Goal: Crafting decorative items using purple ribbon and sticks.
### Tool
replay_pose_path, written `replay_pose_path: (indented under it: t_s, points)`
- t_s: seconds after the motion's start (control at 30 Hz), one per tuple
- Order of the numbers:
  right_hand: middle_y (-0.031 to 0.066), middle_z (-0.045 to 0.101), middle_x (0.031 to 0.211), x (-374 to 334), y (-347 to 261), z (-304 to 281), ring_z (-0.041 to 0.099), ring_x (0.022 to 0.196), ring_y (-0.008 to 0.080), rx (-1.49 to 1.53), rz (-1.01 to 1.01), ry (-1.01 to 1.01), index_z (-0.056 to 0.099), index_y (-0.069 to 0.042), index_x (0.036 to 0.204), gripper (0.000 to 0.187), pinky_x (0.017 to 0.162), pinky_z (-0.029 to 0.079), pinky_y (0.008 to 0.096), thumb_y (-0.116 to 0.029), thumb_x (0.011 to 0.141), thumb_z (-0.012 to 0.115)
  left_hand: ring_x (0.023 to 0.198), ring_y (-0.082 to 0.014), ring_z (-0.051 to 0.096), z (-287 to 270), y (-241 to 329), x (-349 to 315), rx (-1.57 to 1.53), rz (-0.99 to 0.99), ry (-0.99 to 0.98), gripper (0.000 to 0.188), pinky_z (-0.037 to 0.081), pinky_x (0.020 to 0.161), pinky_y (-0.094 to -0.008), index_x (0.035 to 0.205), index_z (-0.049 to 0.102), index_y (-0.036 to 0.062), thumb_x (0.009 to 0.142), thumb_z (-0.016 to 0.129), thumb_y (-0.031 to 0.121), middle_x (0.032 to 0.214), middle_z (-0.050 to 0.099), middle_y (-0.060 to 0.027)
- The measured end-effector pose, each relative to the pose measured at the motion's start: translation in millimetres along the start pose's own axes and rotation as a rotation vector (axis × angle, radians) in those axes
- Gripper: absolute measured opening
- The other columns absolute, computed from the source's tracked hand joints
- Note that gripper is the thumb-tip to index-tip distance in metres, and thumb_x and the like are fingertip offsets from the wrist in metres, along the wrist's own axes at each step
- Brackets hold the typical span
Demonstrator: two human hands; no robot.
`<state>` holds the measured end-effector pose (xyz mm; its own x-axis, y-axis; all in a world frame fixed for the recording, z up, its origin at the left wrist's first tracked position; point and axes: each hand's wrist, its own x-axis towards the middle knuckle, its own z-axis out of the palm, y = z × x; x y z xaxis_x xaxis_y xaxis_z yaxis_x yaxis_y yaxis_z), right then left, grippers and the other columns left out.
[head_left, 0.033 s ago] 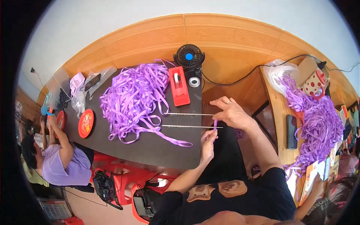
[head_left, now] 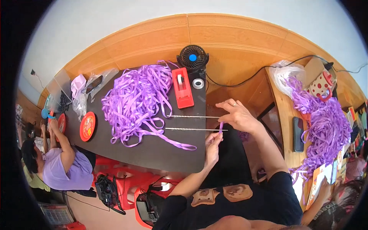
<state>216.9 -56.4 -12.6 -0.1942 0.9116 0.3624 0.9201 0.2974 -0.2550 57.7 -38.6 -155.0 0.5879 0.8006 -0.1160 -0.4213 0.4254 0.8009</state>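
Note:
Two thin, twisted metal rods, an upper rod (head_left: 193,116) and a lower rod (head_left: 188,129), stick out past the right edge of the dark table. A short strip of purple ribbon (head_left: 221,126) spans the gap between their free ends. Below the lower rod, my left hand (head_left: 212,150) pinches the strip's near end between thumb and fingertips. My right hand (head_left: 239,118) is by the upper rod's tip, thumb and fingers closed on the strip's far end. A loose heap of purple ribbon (head_left: 134,99) lies left of the rods, one tail trailing toward my left hand.
A red tape dispenser (head_left: 183,92), a tape roll (head_left: 198,83) and a small black fan (head_left: 193,59) stand behind the rods. Red plates (head_left: 87,126) lie further left, near a person in purple (head_left: 69,166). On the right, a wooden table (head_left: 284,132) bears more ribbon and a phone (head_left: 298,134).

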Motion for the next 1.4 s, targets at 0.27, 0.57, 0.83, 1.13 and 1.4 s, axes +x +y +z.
replay_pose_path:
  t_s: [0.27,0.57,0.83,1.13,1.4]
  points:
    - [0.0076,0.057,0.085,-78,-26,12,0.052,0.085,0.0262,0.084,0.286,0.046,0.066,-0.006,0.084,0.015,0.072,0.038,0.0363,-0.006,0.069,0.064,0.094,-0.0291,0.054,26,20,-20,0.779,0.526,-0.12,0.036,0.04,0.087,-0.0348,0.106,0.057,-0.0016,0.074,0.068,0.009,0.097,0.059,-0.0136]
    - [0.0036,0.059,0.074,-108,-71,19,0.056,0.07,0.0115,0.694,0.695,0.253,0.063,-0.002,0.082,0.012,0.065,0.044,0.025,0.002,0.071,0.067,0.065,-0.0217,0.057,27,36,-38,0.751,0.516,-0.298,0.017,0.044,0.06,-0.03,0.093,0.062,-0.0009,0.076,0.061,0.0,0.076,0.059,-0.0118]
    - [0.0056,0.062,0.074,-115,-79,15,0.058,0.073,0.0108,0.838,0.604,0.258,0.063,0.002,0.083,0.01,0.068,0.046,0.0242,0.001,0.073,0.066,0.072,-0.0079,0.054,25,47,-52,0.596,0.317,-0.491,0.021,0.041,0.063,-0.0198,0.1,0.061,-0.0008,0.08,0.061,-0.002,0.081,0.059,-0.0037]
    - [0.0056,0.064,0.08,-110,-92,27,0.058,0.076,0.0101,0.925,0.628,0.407,0.064,0.002,0.086,0.007,0.07,0.046,0.0238,-0.001,0.08,0.061,0.065,-0.0161,0.057,35,65,-61,0.696,0.455,-0.348,0.008,0.044,0.059,-0.0272,0.088,0.062,-0.0014,0.081,0.061,0.001,0.073,0.059,-0.009]
    - [0.004,0.06,0.074,-112,-89,34,0.055,0.072,0.0096,0.99,0.628,0.321,0.062,0.002,0.08,0.002,0.065,0.044,0.0227,0.002,0.08,0.06,0.063,-0.0266,0.057,32,64,-60,0.91,0.791,-0.329,0.003,0.045,0.056,-0.034,0.08,0.06,-0.0012,0.077,0.062,0.001,0.071,0.057,-0.013]
